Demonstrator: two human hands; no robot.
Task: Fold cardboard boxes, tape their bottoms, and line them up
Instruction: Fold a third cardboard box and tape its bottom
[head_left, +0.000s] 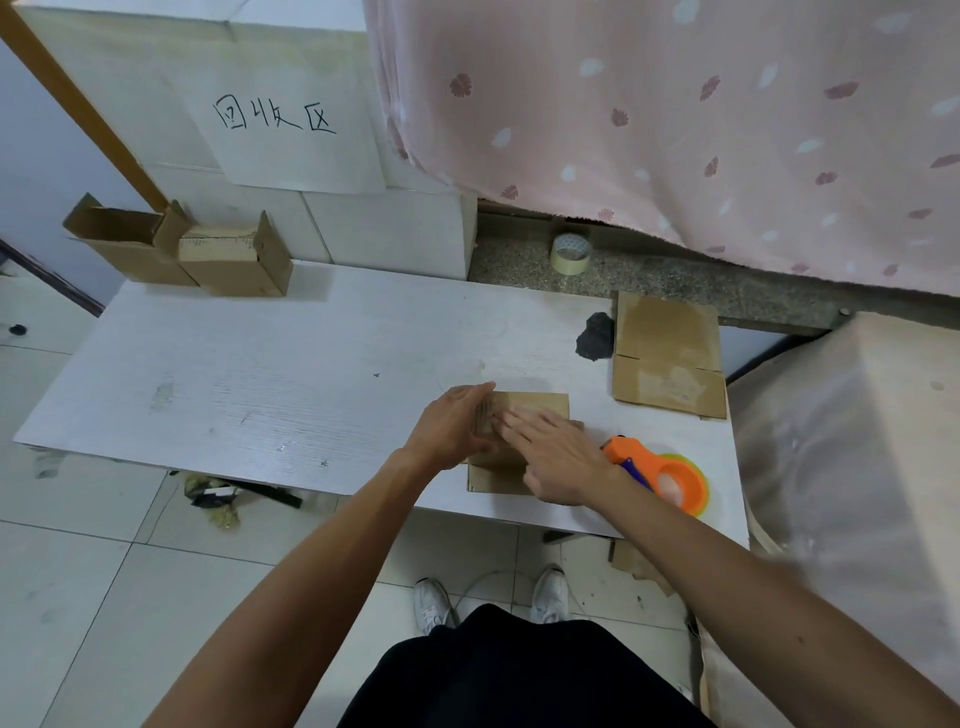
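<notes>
Where the white table (234, 389) meets the wall at its far left corner, two folded boxes (228, 262) stand side by side, touching, flaps up, the left one overhanging the table's far left edge. Just right of them, on the wall above, hangs a sheet of paper (291, 150) with the handwritten characters 回收区. A wide stretch of white tabletop separates the boxes from the hands, running from the left edge to right of the middle.

Near the front edge, right of centre, sits the cardboard box (540, 404) being worked on, its near end reaching the table's front edge. The left hand (457, 426) has straight fingers laid against the box's left side. The right hand (561, 457) lies flat on top, fingers straight and spread, gripping nothing; its fingertips look blurred.

Just right of that hand an orange tape dispenser (660, 473) rests on the table, close to the front edge. Farther back a dark lump (596, 338) lies beside a flat cardboard blank (667, 356), which reaches the table's far right edge. No printing on the blank can be read.

Beyond the table, a tape roll (570, 253) stands on a speckled stone ledge (675, 280), under the hem of a pink leaf-patterned curtain (675, 130). To the right, a pale covered block stands close beside the table's right edge.
</notes>
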